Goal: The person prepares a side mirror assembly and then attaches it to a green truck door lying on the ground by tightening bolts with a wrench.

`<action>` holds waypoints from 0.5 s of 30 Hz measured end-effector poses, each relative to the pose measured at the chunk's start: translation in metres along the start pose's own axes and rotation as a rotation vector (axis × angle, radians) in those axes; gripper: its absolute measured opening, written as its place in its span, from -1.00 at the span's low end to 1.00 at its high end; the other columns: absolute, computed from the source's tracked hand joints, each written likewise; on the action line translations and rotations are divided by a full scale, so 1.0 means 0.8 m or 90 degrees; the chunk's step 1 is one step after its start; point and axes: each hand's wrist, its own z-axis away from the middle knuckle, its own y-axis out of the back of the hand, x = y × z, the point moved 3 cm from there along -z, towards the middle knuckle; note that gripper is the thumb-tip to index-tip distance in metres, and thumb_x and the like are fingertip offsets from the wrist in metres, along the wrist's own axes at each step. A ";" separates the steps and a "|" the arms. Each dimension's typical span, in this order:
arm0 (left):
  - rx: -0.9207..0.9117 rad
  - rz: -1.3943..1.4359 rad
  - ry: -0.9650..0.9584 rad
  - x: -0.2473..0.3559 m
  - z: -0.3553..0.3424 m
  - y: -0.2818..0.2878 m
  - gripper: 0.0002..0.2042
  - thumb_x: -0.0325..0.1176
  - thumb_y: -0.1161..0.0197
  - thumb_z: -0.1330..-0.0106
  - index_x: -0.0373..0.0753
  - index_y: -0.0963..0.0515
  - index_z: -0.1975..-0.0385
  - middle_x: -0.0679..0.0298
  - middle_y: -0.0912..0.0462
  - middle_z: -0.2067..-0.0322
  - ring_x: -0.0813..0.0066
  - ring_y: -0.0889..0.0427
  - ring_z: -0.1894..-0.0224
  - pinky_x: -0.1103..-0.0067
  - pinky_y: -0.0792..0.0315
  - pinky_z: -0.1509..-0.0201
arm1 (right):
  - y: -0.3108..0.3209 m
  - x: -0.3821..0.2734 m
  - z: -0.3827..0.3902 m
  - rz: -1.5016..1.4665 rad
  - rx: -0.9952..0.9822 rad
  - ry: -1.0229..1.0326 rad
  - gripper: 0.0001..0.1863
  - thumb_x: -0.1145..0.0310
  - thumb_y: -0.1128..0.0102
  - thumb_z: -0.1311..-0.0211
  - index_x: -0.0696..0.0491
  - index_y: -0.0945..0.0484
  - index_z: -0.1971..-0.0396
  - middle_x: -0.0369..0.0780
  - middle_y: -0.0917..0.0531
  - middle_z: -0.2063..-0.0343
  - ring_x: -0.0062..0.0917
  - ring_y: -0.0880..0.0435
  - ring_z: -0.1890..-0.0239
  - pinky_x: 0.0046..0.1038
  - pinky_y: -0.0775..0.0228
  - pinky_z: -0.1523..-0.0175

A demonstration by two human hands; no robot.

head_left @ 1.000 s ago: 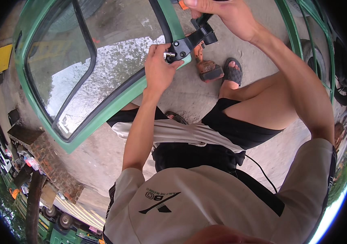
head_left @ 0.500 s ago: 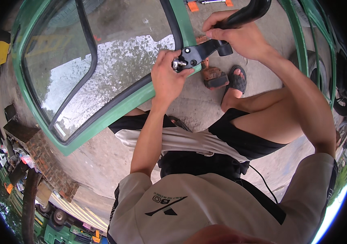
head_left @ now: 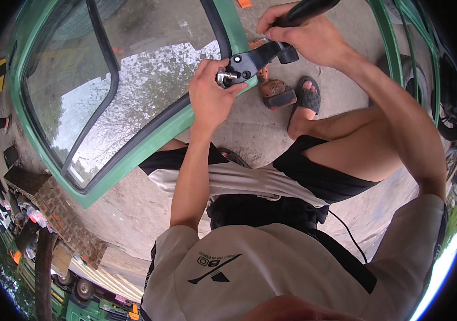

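– Rough grey concrete (head_left: 258, 131) spreads below; what's above it?
– A flat, smooth black bracket (head_left: 259, 55) with round holes, at the corner of a green painted door frame (head_left: 175, 127). One shiny metal bolt (head_left: 227, 78) sits at its end.
– And the hands?
– Left hand (head_left: 210, 99): half curled, fingers and thumb pinching the bracket's end around the bolt. Right hand (head_left: 314, 40): farther forward, fingers closed round a thick, curved black tube (head_left: 306, 12).
– Farther out?
– Glossy glass (head_left: 148, 85) reflecting branches, then a scuffed orange drill (head_left: 276, 92) near a textured dark sandal (head_left: 308, 100).
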 end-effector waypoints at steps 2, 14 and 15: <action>-0.001 0.022 -0.010 0.003 -0.001 0.001 -0.47 -0.46 -0.68 0.23 -0.36 -0.62 0.16 0.17 -0.61 0.31 0.32 -0.60 0.34 0.46 -0.46 0.23 | -0.001 -0.001 0.001 0.011 0.017 0.007 -0.88 0.59 -0.20 -0.17 0.17 -0.68 0.32 -0.29 -0.72 0.44 -0.66 -0.65 0.39 -0.57 -0.51 0.28; 0.011 -0.006 -0.021 0.000 0.002 -0.003 -0.47 -0.43 -0.68 0.21 -0.33 -0.63 0.16 0.17 -0.61 0.31 0.31 -0.60 0.34 0.46 -0.46 0.23 | -0.001 0.011 -0.003 0.013 0.049 0.065 -0.91 0.57 -0.24 -0.18 0.16 -0.67 0.31 -0.29 -0.72 0.44 -0.64 -0.69 0.37 -0.55 -0.52 0.25; 0.012 -0.008 -0.023 0.000 0.001 -0.003 -0.47 -0.43 -0.68 0.21 -0.33 -0.63 0.16 0.17 -0.61 0.31 0.31 -0.60 0.34 0.46 -0.46 0.23 | -0.002 0.011 -0.003 0.012 0.049 0.068 -0.91 0.57 -0.24 -0.18 0.16 -0.67 0.31 -0.29 -0.72 0.44 -0.64 -0.69 0.37 -0.55 -0.52 0.25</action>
